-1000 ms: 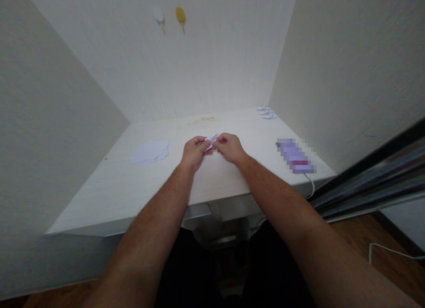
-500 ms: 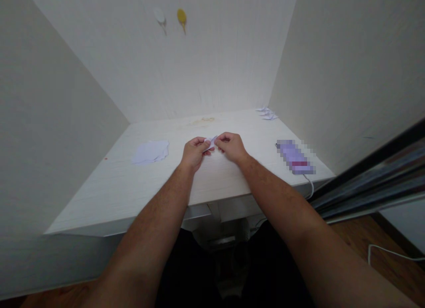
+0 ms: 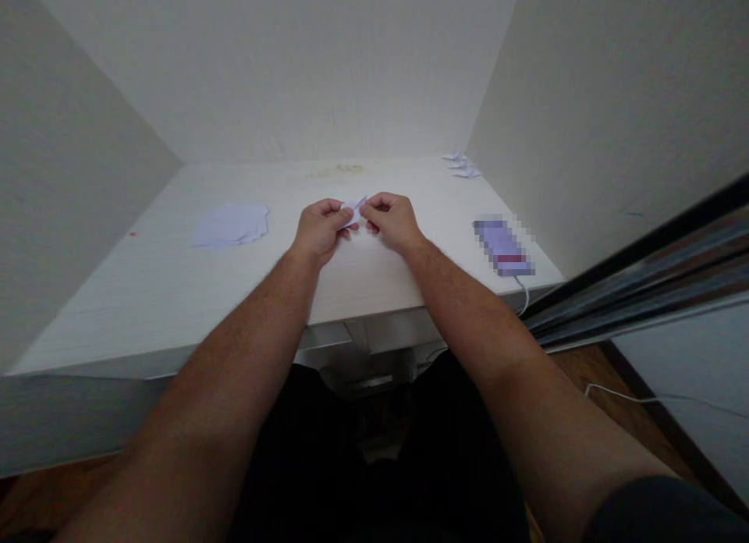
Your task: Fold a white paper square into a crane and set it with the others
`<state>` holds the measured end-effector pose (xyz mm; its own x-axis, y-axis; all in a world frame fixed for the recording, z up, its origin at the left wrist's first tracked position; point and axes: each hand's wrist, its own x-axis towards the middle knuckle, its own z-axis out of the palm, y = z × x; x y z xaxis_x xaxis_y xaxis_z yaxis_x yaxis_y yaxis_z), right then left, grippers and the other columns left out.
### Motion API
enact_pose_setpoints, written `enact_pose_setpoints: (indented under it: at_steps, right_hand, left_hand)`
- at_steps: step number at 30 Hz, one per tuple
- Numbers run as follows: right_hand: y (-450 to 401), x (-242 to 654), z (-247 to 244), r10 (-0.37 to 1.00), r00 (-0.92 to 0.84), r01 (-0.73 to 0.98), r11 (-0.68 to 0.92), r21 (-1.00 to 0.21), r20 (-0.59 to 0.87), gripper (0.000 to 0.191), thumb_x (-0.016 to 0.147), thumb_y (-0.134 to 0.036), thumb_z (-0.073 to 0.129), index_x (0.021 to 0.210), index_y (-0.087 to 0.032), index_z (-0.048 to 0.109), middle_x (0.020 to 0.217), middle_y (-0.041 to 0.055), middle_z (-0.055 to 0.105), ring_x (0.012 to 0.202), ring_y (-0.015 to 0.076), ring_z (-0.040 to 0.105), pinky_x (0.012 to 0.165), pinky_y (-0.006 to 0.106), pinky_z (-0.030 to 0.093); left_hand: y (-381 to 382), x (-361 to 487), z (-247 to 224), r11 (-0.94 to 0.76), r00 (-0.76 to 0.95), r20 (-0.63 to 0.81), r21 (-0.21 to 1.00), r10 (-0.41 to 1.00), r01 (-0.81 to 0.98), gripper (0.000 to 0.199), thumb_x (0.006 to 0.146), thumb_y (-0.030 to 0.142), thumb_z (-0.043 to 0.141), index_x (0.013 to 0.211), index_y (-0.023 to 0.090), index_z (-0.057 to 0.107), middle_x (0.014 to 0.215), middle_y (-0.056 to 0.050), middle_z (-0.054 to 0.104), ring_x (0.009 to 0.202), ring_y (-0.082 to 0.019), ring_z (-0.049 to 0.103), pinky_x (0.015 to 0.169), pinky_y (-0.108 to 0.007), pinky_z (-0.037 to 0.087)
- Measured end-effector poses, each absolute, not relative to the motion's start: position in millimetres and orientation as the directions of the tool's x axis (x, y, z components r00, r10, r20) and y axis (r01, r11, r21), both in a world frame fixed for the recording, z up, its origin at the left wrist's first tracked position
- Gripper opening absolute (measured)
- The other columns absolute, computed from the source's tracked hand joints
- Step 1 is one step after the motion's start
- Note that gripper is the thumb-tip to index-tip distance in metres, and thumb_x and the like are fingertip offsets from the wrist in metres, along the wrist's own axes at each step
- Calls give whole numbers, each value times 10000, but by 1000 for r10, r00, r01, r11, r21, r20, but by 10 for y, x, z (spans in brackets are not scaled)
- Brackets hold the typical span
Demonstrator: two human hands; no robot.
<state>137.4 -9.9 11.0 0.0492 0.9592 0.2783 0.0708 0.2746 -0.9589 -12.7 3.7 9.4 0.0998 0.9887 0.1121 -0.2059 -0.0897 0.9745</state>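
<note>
Between my two hands, over the middle of the white desk, is a small folded piece of white paper (image 3: 352, 211). My left hand (image 3: 323, 229) pinches its left side between thumb and fingers. The fingertips of my right hand (image 3: 393, 218) are closed on its right side, near a raised pointed flap. Fingers cover part of the paper, so its full shape is hidden. A stack of loose white paper sheets (image 3: 229, 225) lies on the desk to the left.
Several small folded paper pieces (image 3: 464, 167) sit at the desk's back right corner. A blurred-out phone (image 3: 503, 246) with a white cable (image 3: 524, 295) lies at the right. Walls enclose the white desk (image 3: 257, 293) at back and sides.
The camera view has tilted down and shifted, so the desk and hands appear higher and further left. Both hands keep hold of the folded paper.
</note>
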Motion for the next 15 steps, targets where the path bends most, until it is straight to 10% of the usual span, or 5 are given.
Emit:
enact_pose_setpoints:
  at_steps: [15]
  right_hand:
    - [-57,1461,44,946,14,180,317,-931,325,200,851,-355,646,757,-197,569,598,-46,522,541,69,524,510,186,422]
  left_hand:
    - [131,-33,18,-32,60,56,940,997,-340,185,736,92,771,797,133,601,679,11,578,623,-104,628,568,-207,472]
